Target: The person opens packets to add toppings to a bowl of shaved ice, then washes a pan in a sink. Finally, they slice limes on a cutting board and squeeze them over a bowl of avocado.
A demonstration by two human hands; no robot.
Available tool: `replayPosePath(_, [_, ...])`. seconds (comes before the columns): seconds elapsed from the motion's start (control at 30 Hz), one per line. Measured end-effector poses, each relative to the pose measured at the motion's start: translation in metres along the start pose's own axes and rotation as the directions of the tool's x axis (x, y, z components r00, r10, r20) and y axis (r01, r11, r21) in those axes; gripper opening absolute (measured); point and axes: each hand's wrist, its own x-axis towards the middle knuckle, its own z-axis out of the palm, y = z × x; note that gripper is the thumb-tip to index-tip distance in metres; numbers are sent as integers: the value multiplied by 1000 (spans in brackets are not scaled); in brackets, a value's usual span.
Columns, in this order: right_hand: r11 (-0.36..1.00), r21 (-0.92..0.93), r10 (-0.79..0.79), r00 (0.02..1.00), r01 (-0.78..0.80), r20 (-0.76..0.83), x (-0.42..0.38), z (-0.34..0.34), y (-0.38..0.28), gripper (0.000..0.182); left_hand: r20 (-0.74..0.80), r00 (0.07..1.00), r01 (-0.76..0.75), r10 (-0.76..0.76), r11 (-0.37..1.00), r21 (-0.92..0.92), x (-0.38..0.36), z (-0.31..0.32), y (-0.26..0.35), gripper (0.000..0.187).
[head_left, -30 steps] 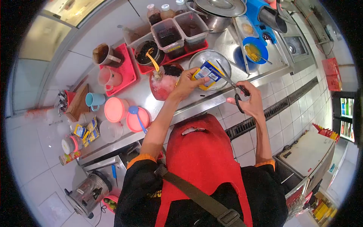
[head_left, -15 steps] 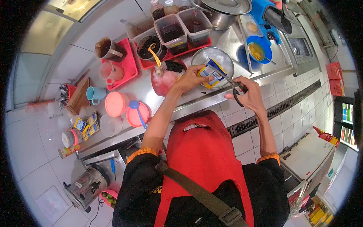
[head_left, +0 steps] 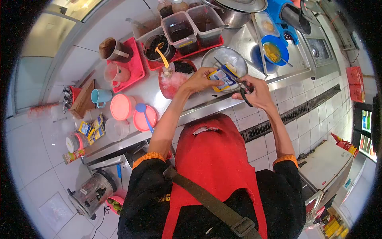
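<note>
My left hand [head_left: 199,81] pinches a blue and yellow sachet [head_left: 223,78] by its left side. With my right hand [head_left: 256,93] I hold scissors [head_left: 235,79] by their dark handles, and the blades lie across the upper part of the sachet. Behind and below it is a round metal bowl [head_left: 209,59] with white, icy-looking contents. Close to my left wrist stands a red bowl [head_left: 165,88] of pink shaved ice and a dark topping. A yellow-handled utensil [head_left: 162,55] leans just above that bowl.
Tubs of dark contents [head_left: 180,28] stand on a red tray [head_left: 209,47] at the back. A blue bowl [head_left: 283,46] with yellow contents is to the right. At left are a pink-lidded container [head_left: 121,106], a light-blue mug [head_left: 100,97] and several sachets [head_left: 93,129]. The steel counter edge [head_left: 199,109] runs before me.
My right hand has moved slightly left and up toward the sachet, so the scissor blades reach further across it. My left hand keeps its grip on the sachet.
</note>
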Motion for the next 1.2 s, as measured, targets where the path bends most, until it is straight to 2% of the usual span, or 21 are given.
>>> replayPosePath(0.03, [999, 27, -33, 999, 33, -15, 2, 3, 2, 56, 1, 1000, 13, -13, 1000, 20, -1, 1, 0, 36])
replayPosePath(0.13, [999, -43, 34, 998, -32, 53, 4, 10, 12, 54, 10, 999, 32, -32, 998, 57, -2, 1, -2, 37])
replayPosePath(0.27, [991, 107, 81, 996, -84, 31, -4, 9, 23, 52, 13, 1000, 14, -15, 999, 30, -9, -2, -23, 36])
replayPosePath(0.3, [972, 186, 147, 989, -146, 9, -6, 1, 26, 54, -4, 1000, 1, -1, 1000, 25, -11, -5, -27, 35])
replayPosePath(0.37, [951, 45, 309, 941, -306, -137, -13, -5, 41, 49, -127, 992, 28, -29, 1000, -12, -31, 0, -16, 34])
replayPosePath(0.4, [943, -15, 320, 918, -332, -235, -14, 1, 67, 45, -191, 981, 40, -46, 999, -35, -41, 2, -14, 33])
replayPosePath(0.43, [928, -71, 323, 886, -366, -333, -17, 10, 96, 41, -225, 974, -26, 26, 1000, 1, -49, 2, -21, 34])
replayPosePath(0.53, [840, -447, 171, 933, -306, -317, -15, 13, 128, 35, -284, 959, -87, 9, 960, -266, -71, 9, -23, 33])
replayPosePath(0.57, [818, -417, 311, 914, -397, -259, -13, 12, 124, 32, -292, 956, -116, 16, 937, -329, -77, 13, -21, 32])
replayPosePath(0.67, [799, -589, -44, 966, -118, -253, -7, 22, 123, 34, -340, 939, -222, 55, 852, -474, -94, 25, -15, 30])
replayPosePath(0.7, [817, -540, 107, 973, -202, -202, -8, 25, 120, 39, -375, 924, -274, 82, 826, -493, -94, 29, -15, 30])
replayPosePath(0.77, [983, -148, 71, 963, -112, -259, 6, 37, 29, 32, -449, 888, -358, 100, 764, -538, -92, 37, -12, 31])
replayPosePath(0.8, [949, 266, 220, 958, -166, -186, 6, 50, -17, 27, -481, 872, -386, 89, 729, -565, -93, 41, -8, 31])
replayPosePath(0.83, [745, 627, 333, 941, -226, -56, 5, 66, -51, 23, -509, 857, -413, 77, 694, -590, -93, 44, -4, 31])
replayPosePath(0.93, [869, 473, 208, 975, -145, -83, 2, 100, -89, 23, -487, 869, -453, 86, 535, -713, -95, 52, 2, 33])
replayPosePath(0.97, [945, 321, 115, 985, -68, -130, 4, 103, -95, 24, -505, 862, -441, 51, 566, -696, -95, 54, 0, 38])
replayPosePath(1.03, [994, -11, -105, 979, 105, -173, 10, 108, -106, 26, -522, 851, -477, 50, 489, -730, -93, 57, 0, 42])
replayPosePath(1.07, [986, -24, -166, 971, 164, -171, 10, 112, -110, 28, -528, 848, -490, 47, 451, -746, -95, 58, 1, 44])
replayPosePath(1.13, [958, -47, -287, 943, 283, -170, 12, 121, -120, 32, -444, 896, -415, 8, 372, -831, -103, 54, 6, 48])
replayPosePath(1.17, [977, 21, -210, 974, 213, -81, 7, 120, -132, 35, -428, 904, -410, 22, 330, -850, -105, 54, 5, 49])
replayPosePath(1.2, [979, -25, -201, 979, 200, -20, 8, 118, -135, 36, -411, 911, -403, 36, 287, -869, -107, 53, 5, 51])
